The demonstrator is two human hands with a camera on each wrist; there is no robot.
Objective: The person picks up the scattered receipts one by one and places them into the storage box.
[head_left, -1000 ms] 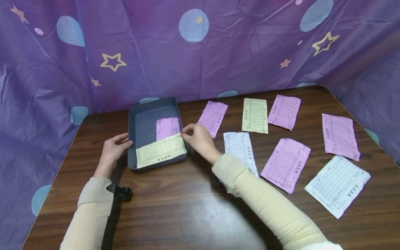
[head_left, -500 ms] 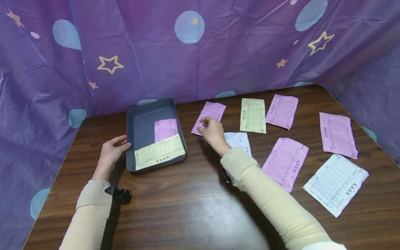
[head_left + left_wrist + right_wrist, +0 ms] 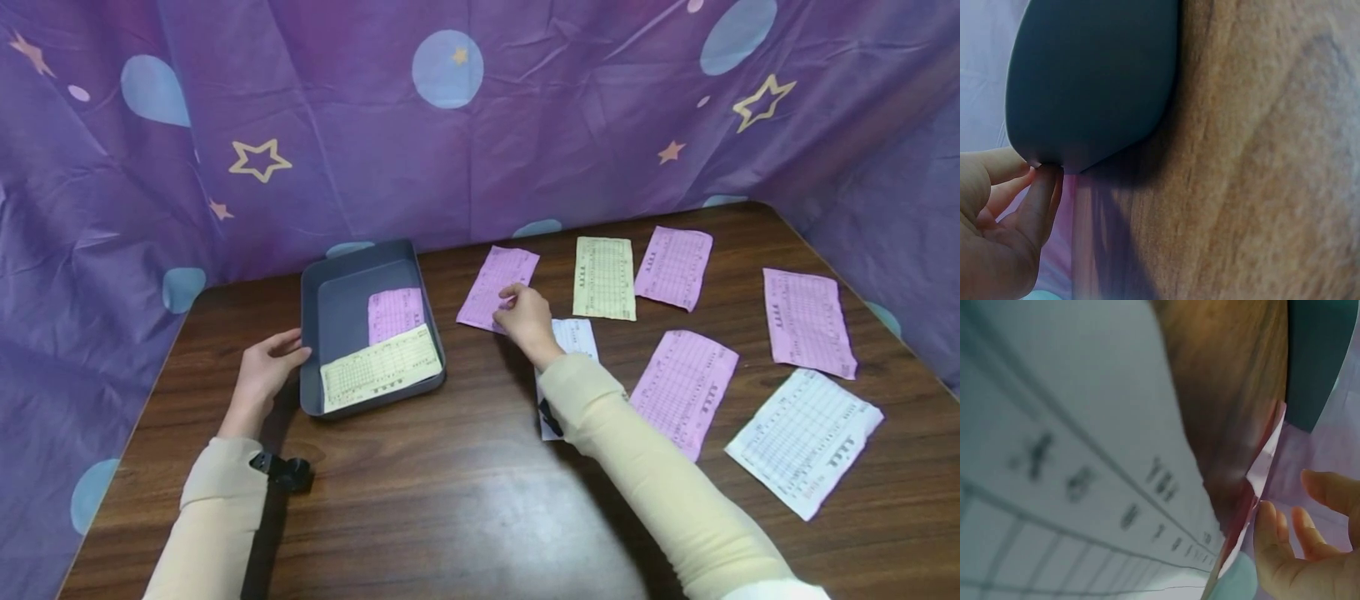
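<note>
My left hand (image 3: 261, 373) is at the left wall of a dark grey tray (image 3: 337, 304); its fingertips touch the outside near the rim, as the left wrist view shows. Inside the tray, a yellow printed slip (image 3: 381, 367) overlaps a pink slip (image 3: 395, 312). The right hand (image 3: 529, 322) is over the near right corner of another pink slip (image 3: 498, 283), fingers bent loosely and thumb apart. In the right wrist view a fingertip (image 3: 1265, 515) is close to that slip's curled edge; I cannot tell whether they touch. Beneath the right wrist lies a partly hidden white slip (image 3: 573, 333).
On the right of the wooden table (image 3: 427, 500) lie a yellow slip (image 3: 604, 278), pink slips (image 3: 674, 267) (image 3: 686, 392) (image 3: 809, 321) and a white slip (image 3: 806, 443). A purple patterned cloth (image 3: 360, 125) hangs behind the table.
My right hand has let go of the yellow slip, which now lies in the tray. It has moved right to the pink slip beside the tray. The left hand stays at the tray.
</note>
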